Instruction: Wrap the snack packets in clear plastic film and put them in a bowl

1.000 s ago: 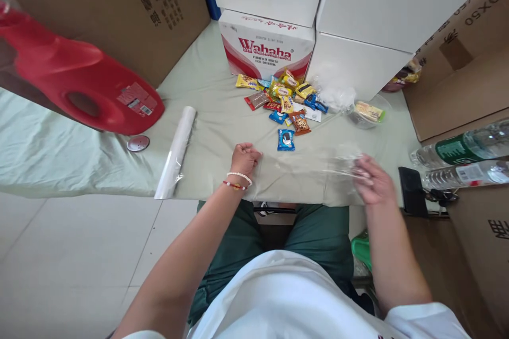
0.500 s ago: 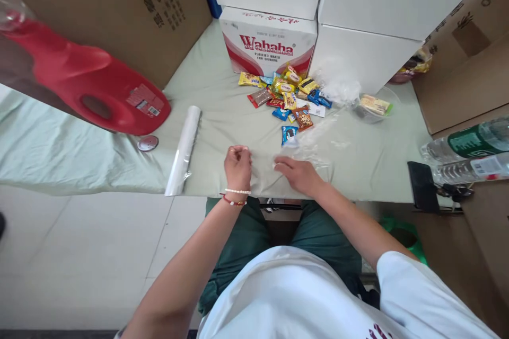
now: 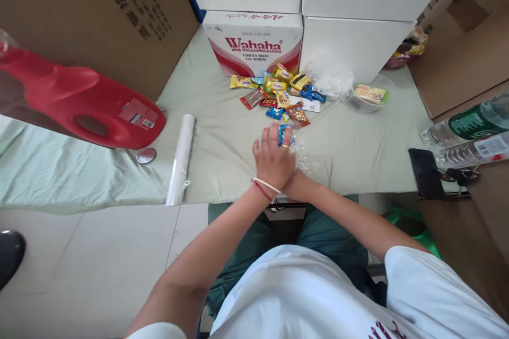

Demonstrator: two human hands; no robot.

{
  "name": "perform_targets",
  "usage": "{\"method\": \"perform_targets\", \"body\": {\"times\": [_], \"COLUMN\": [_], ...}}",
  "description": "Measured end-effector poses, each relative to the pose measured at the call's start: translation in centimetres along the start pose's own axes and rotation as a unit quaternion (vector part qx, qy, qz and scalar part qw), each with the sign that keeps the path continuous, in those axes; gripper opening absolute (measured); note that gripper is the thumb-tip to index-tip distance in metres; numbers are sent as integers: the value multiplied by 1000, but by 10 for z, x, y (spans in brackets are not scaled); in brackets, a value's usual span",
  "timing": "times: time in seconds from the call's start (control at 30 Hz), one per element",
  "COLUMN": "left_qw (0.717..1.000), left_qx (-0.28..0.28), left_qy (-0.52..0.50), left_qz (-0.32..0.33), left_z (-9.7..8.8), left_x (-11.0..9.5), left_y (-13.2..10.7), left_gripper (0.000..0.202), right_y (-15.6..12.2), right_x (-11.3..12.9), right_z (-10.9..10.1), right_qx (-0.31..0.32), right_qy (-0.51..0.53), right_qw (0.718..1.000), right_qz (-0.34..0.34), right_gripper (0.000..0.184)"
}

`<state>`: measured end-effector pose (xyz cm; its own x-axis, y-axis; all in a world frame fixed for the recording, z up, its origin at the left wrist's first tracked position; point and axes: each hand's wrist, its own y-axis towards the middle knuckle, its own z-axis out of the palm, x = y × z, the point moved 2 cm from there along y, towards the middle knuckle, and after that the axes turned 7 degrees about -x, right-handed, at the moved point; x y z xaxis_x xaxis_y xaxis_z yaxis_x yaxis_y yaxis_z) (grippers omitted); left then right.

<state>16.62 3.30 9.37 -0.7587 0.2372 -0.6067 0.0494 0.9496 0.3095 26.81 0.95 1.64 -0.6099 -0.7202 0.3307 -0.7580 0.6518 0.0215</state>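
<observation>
Hands, apart before, now meet mid-table — left hand (image 3: 273,158) curls closed on blue snack packet (image 3: 284,134) and clear film (image 3: 307,161); right hand (image 3: 295,177) is tucked beneath — grip can't be told.

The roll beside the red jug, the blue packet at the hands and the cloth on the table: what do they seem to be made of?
Roll: probably thin clear plastic film, glossy; its loose end is see-through. Blue packet: printed plastic wrapper, it seems, shiny. Cloth: looks like woven fabric, matt pale green, with soft creases.
</observation>
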Motion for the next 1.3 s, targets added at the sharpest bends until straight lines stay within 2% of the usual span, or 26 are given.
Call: {"method": "perform_targets", "body": {"times": [0.07, 0.13, 0.2, 0.23, 0.3, 0.37, 0.43, 0.5, 0.53, 0.57, 0.63, 0.7, 0.73, 0.77, 0.87, 0.97, 1.03, 1.1, 1.13, 1.17, 1.23, 1.3], "left_qw": [996, 982, 968, 963, 963, 976, 990, 998, 999, 998, 992, 972, 962, 956, 941, 928, 939, 965, 978, 991, 997, 963], "left_qx": [1, -23, -69, -83, -100, -91, -63, -33, -26, -28, -41, -62, -72, -81, -90, -100, -122, -138, -125, -84, 72, 245], "left_qy": [30, 61, 56, 59, 48, 12, -29, -47, -46, -41, -37, -43, -45, -43, -36, -21, 2, 23, 23, 13, -28, -38], "left_qz": [-80, -178, -235, -249, -245, -198, -124, -28, -14, -26, -113, -222, -260, -280, -323, -360, -321, -224, -166, -104, 8, 108], "left_z": [-1, -16, -38, -48, -62, -63, -50, -30, -21, -12, -2, -1, -4, -8, -24, -42, -52, -59, -61, -60, -54, -46], "left_x": [40, 83, 117, 127, 130, 113, 82, 51, 42, 38, 49, 77, 93, 109, 147, 163, 160, 147, 139, 131, 115, 105], "left_y": [20, 29, 26, 20, 2, -17, -32, -35, -32, -26, -9, 9, 15, 20, 20, 7, -1, -6, -7, -7, -3, 4], "left_gripper": [47, 26, 12, 9, 4, 11, 34, 67, 75, 79, 67, 33, 14, 7, 17, 8, 17, 34, 37, 36, 27, 24], "right_y": [-12, -23, -32, -33, -32, -25, -16, -8, -6, -5, -9, -19, -25, -31, -42, -41, -36, -30, -27, -25, -23, -24], "right_x": [-4, -8, -12, -12, -11, -7, -1, 4, 6, 7, 9, 8, 8, 7, 6, 7, 9, 10, 10, 10, 9, 8], "right_z": [-3, -5, -7, -7, -8, -9, -11, -14, -15, -16, -17, -15, -13, -10, 1, 8, 10, 11, 11, 11, 10, 8], "right_qx": [15, 19, 12, 11, 15, 20, 22, 32, 40, 46, 44, 20, 5, -7, -42, -72, -75, -66, -60, -55, -47, -42], "right_qy": [-6, -7, -1, 1, -6, -21, -30, -36, -41, -48, -68, -83, -85, -83, -61, -40, -43, -54, -58, -60, -60, -58], "right_qw": [1000, 1000, 1000, 1000, 1000, 1000, 999, 999, 998, 998, 997, 996, 996, 996, 997, 995, 995, 996, 996, 997, 997, 996], "right_qz": [-15, -20, -9, -3, 0, -8, -11, 1, 5, 5, -9, -21, -18, -12, 25, 51, 42, 19, 6, -7, -28, -45], "right_gripper": [52, 66, 82, 87, 90, 87, 79, 67, 61, 58, 59, 68, 74, 77, 83, 85, 84, 81, 79, 77, 75, 73]}}
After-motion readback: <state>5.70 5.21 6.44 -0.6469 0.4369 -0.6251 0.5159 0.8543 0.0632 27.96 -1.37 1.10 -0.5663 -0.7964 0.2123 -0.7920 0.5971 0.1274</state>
